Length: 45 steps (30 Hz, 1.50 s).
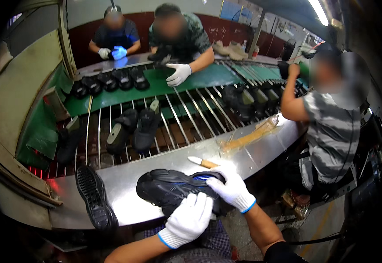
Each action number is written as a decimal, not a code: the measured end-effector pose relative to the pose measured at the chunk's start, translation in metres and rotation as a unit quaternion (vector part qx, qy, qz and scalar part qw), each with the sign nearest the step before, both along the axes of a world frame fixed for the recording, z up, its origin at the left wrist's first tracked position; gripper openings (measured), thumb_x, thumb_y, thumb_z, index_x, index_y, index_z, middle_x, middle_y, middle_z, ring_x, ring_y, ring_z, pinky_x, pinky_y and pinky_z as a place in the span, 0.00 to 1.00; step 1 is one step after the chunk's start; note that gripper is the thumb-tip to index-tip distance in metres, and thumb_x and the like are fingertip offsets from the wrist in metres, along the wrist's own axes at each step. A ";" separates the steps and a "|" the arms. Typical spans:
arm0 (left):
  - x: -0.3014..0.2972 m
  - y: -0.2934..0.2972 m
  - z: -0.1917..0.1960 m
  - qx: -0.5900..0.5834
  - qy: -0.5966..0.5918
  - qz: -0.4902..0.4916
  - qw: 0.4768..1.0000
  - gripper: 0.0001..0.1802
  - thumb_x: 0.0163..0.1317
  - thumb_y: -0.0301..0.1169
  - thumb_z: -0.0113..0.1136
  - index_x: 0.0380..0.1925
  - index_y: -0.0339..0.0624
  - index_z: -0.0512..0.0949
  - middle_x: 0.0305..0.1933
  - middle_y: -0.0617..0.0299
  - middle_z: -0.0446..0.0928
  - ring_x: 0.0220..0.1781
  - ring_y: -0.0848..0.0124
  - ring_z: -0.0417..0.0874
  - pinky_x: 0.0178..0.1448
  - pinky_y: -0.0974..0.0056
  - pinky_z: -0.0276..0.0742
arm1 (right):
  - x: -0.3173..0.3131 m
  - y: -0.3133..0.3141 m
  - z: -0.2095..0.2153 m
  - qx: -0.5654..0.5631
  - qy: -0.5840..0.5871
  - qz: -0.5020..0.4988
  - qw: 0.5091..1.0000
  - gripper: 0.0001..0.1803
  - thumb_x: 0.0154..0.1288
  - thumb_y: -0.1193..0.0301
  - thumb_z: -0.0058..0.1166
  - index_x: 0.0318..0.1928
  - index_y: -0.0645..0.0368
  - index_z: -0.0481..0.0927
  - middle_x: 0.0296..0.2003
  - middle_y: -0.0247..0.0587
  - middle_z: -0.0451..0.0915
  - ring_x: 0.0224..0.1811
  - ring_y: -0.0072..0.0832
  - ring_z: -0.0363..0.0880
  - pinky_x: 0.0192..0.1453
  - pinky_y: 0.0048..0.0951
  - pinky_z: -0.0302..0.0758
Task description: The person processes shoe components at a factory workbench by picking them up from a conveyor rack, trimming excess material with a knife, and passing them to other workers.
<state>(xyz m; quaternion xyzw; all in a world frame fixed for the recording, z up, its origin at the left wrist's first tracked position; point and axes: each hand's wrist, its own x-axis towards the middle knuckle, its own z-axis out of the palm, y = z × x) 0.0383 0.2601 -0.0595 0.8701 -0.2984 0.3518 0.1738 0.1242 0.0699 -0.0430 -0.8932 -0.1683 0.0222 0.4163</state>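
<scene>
Count of shoes, soles, tools and people at the line.

Four black shoes in a row on the green belt [208, 76]; two lasted shoes [136, 127] together on the rod rack, one more at its left end, several dark ones at right, number unclear. One black shoe [173, 186] and one loose sole [95, 198] on the bench [156, 164]. One brush [203, 163]. Three co-workers.
</scene>
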 end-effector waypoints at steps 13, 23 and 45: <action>0.004 0.068 0.031 0.011 0.194 0.107 0.975 0.33 0.45 0.35 0.81 0.53 0.38 0.80 0.55 0.47 0.80 0.54 0.48 0.84 0.59 0.45 0.81 | 0.080 0.033 -0.078 0.101 -0.209 -0.009 0.973 0.11 0.74 0.69 0.62 0.52 0.60 0.87 0.45 0.50 0.85 0.47 0.47 0.87 0.56 0.41 0.83; -0.020 0.100 0.013 0.046 0.344 0.233 0.908 0.54 0.55 0.57 0.78 0.76 0.41 0.66 0.61 0.43 0.80 0.57 0.45 0.86 0.61 0.47 0.83 | 0.036 -0.042 -0.048 -0.194 -0.026 -0.065 0.978 0.18 0.71 0.69 0.53 0.59 0.56 0.81 0.43 0.56 0.85 0.45 0.56 0.86 0.52 0.54 0.83; 0.054 0.098 0.028 0.162 0.484 0.138 0.849 0.50 0.58 0.59 0.74 0.70 0.40 0.67 0.61 0.47 0.80 0.61 0.47 0.86 0.59 0.49 0.85 | 0.000 0.033 0.010 -0.209 0.034 0.204 0.956 0.23 0.81 0.50 0.52 0.54 0.59 0.78 0.31 0.54 0.87 0.33 0.52 0.90 0.38 0.49 0.86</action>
